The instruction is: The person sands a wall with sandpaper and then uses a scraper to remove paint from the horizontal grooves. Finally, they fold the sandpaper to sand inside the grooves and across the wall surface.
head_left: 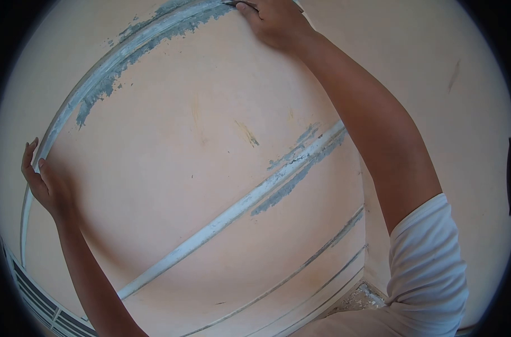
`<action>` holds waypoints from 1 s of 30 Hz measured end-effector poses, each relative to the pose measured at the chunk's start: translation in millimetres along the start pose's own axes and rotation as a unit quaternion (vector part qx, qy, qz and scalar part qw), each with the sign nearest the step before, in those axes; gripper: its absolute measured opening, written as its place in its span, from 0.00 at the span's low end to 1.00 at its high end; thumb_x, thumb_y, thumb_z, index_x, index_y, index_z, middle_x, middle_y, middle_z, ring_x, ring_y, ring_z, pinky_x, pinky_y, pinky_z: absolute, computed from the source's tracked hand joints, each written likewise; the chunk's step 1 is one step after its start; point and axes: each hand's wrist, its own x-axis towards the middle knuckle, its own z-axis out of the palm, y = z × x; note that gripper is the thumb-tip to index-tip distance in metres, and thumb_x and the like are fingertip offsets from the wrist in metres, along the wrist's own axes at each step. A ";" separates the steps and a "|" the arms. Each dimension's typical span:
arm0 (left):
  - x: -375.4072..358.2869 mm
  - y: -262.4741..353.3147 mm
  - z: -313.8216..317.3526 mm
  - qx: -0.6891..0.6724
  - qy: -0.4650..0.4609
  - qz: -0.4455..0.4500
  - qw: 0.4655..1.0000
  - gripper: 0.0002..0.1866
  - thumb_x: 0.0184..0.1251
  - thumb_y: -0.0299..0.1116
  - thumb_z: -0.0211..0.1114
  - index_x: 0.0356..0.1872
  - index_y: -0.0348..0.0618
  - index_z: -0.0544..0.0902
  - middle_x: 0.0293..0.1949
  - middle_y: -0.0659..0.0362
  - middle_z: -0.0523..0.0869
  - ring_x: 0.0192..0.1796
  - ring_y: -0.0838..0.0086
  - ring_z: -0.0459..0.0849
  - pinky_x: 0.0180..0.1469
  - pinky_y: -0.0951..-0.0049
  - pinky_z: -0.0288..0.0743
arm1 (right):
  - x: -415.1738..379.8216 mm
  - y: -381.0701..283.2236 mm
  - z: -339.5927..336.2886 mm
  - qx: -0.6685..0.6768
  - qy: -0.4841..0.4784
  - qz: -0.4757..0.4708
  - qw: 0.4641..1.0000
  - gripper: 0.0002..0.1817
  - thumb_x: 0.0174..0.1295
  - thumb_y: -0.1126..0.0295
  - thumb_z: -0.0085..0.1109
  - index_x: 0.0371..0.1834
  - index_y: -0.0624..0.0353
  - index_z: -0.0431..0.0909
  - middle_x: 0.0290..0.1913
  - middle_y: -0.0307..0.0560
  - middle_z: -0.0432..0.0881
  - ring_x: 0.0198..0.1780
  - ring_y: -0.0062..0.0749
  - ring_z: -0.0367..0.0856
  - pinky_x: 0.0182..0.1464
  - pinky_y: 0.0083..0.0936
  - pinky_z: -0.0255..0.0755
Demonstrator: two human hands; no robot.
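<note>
The right hand (pixel 275 22) grips a dark tool (pixel 241 4) against the upper white strip (pixel 98 73) on the peach wall (pixel 171 151) — the left hand (pixel 42 180) rests flat, fingers spread, beside that strip's lower end.

Two bare hands, left hand (pixel 45 182) and right hand (pixel 275 22), on bare forearms; the right arm wears a short white sleeve (pixel 429 264) of plain, lightly creased fabric ending above the elbow, with no markings.
</note>
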 end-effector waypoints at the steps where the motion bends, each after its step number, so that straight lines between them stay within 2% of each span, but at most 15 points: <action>1: 1.1 -2.1 -1.6 0.013 -0.002 0.003 1.000 0.21 0.82 0.39 0.45 0.68 0.45 0.73 0.70 0.52 0.77 0.77 0.56 0.68 0.77 0.55 0.65 | -2.5 0.5 3.6 0.001 -0.003 0.000 1.000 0.24 0.80 0.59 0.42 0.65 0.63 0.79 0.67 0.53 0.81 0.73 0.44 0.72 0.84 0.42 0.48; 4: 1.0 -3.6 0.4 0.019 0.002 -0.001 1.000 0.21 0.82 0.39 0.45 0.68 0.47 0.73 0.70 0.52 0.77 0.77 0.56 0.69 0.76 0.54 0.67 | 1.7 -12.8 1.7 0.040 -0.022 0.001 0.999 0.24 0.81 0.59 0.41 0.64 0.65 0.79 0.66 0.54 0.82 0.72 0.46 0.73 0.84 0.40 0.49; 6: 1.7 -4.8 -0.9 0.011 0.003 -0.008 1.000 0.21 0.82 0.39 0.45 0.68 0.46 0.73 0.70 0.52 0.77 0.77 0.56 0.69 0.76 0.54 0.68 | 3.1 -15.8 -0.3 0.063 -0.015 0.100 0.993 0.24 0.81 0.60 0.41 0.64 0.66 0.79 0.67 0.55 0.81 0.71 0.46 0.74 0.82 0.39 0.53; 7: 2.4 -5.5 -2.2 0.034 0.001 0.017 0.999 0.21 0.82 0.40 0.45 0.68 0.46 0.73 0.70 0.52 0.77 0.77 0.56 0.70 0.74 0.54 0.70 | 3.9 -21.2 2.2 0.063 -0.018 0.101 0.993 0.24 0.81 0.60 0.41 0.64 0.66 0.79 0.67 0.55 0.81 0.71 0.46 0.74 0.82 0.39 0.53; 8: 2.9 -5.8 -2.8 0.056 0.000 0.043 0.997 0.21 0.82 0.41 0.45 0.68 0.46 0.73 0.70 0.52 0.77 0.77 0.56 0.70 0.73 0.54 0.72 | 5.3 -28.8 5.3 0.064 -0.031 0.094 0.993 0.24 0.81 0.61 0.41 0.63 0.66 0.80 0.66 0.57 0.81 0.71 0.46 0.75 0.81 0.40 0.56; 10: 0.5 -7.6 -3.0 0.049 -0.002 0.028 0.998 0.22 0.82 0.42 0.45 0.68 0.46 0.73 0.70 0.52 0.77 0.77 0.56 0.70 0.74 0.54 0.72 | 6.9 -26.7 7.0 0.063 -0.040 0.088 0.993 0.23 0.81 0.61 0.41 0.62 0.67 0.80 0.66 0.58 0.81 0.70 0.46 0.76 0.79 0.41 0.59; 12: 2.4 -4.7 0.2 0.041 -0.001 0.015 0.999 0.22 0.83 0.42 0.45 0.68 0.46 0.73 0.70 0.52 0.77 0.77 0.56 0.70 0.74 0.54 0.71 | 9.9 -12.7 11.0 -0.010 0.015 -0.043 0.999 0.22 0.80 0.62 0.42 0.59 0.66 0.81 0.62 0.59 0.83 0.67 0.49 0.78 0.73 0.44 0.67; 13: 1.6 -3.2 1.3 0.026 -0.001 0.006 1.000 0.21 0.83 0.40 0.45 0.68 0.43 0.73 0.70 0.51 0.78 0.77 0.54 0.69 0.76 0.54 0.66 | 6.2 -3.4 8.5 -0.011 0.015 -0.041 0.999 0.22 0.80 0.62 0.42 0.59 0.66 0.81 0.62 0.59 0.83 0.67 0.49 0.78 0.73 0.44 0.67; 15: -0.7 0.4 0.0 0.012 0.004 -0.009 1.000 0.21 0.83 0.39 0.46 0.68 0.41 0.73 0.70 0.51 0.78 0.78 0.53 0.67 0.78 0.53 0.61 | 5.6 5.0 -10.3 0.071 -0.046 0.095 0.992 0.22 0.79 0.62 0.41 0.56 0.66 0.82 0.60 0.59 0.84 0.65 0.50 0.79 0.76 0.42 0.63; 19: -0.6 3.6 -2.4 0.034 -0.003 0.009 0.999 0.22 0.83 0.39 0.46 0.69 0.40 0.73 0.70 0.50 0.77 0.78 0.53 0.68 0.78 0.53 0.62 | 11.7 -27.0 6.4 0.069 0.008 0.055 0.996 0.21 0.79 0.63 0.40 0.54 0.64 0.83 0.58 0.57 0.85 0.63 0.49 0.79 0.80 0.41 0.57; 21: -1.2 2.9 1.4 0.022 -0.002 0.003 1.000 0.22 0.83 0.38 0.46 0.69 0.40 0.73 0.70 0.50 0.77 0.78 0.52 0.68 0.77 0.53 0.63 | 17.9 -56.7 1.2 0.020 -0.051 0.009 0.998 0.21 0.79 0.63 0.40 0.53 0.63 0.83 0.57 0.58 0.85 0.64 0.47 0.79 0.83 0.42 0.51; 24: -2.1 -4.4 4.1 -0.045 0.010 -0.043 0.998 0.22 0.83 0.38 0.46 0.69 0.41 0.73 0.71 0.50 0.77 0.78 0.52 0.68 0.77 0.53 0.63 | 17.8 -44.3 8.7 0.067 -0.013 -0.018 0.998 0.21 0.79 0.64 0.39 0.53 0.63 0.83 0.57 0.58 0.85 0.65 0.47 0.79 0.83 0.43 0.51; 26: -1.4 -1.9 1.5 0.025 0.004 0.011 1.000 0.22 0.83 0.39 0.47 0.69 0.42 0.73 0.71 0.51 0.77 0.77 0.53 0.69 0.77 0.54 0.64 | 15.4 -26.8 2.3 0.069 -0.023 -0.002 0.997 0.22 0.79 0.64 0.39 0.55 0.65 0.83 0.58 0.59 0.85 0.65 0.48 0.79 0.83 0.43 0.51; 28: 0.3 1.1 0.2 0.050 0.007 0.028 0.998 0.22 0.83 0.40 0.47 0.70 0.42 0.73 0.70 0.52 0.77 0.77 0.55 0.70 0.77 0.54 0.64 | 12.9 -13.9 0.0 0.032 -0.006 0.063 0.998 0.22 0.79 0.64 0.39 0.55 0.66 0.83 0.58 0.60 0.85 0.65 0.49 0.79 0.82 0.44 0.52; 30: 0.4 4.0 0.1 0.068 0.005 0.048 0.996 0.22 0.83 0.40 0.47 0.70 0.43 0.73 0.70 0.52 0.78 0.77 0.56 0.70 0.77 0.54 0.65 | 15.5 -19.5 9.3 0.014 -0.003 0.071 0.997 0.22 0.79 0.63 0.39 0.55 0.66 0.83 0.58 0.60 0.85 0.65 0.49 0.79 0.82 0.44 0.52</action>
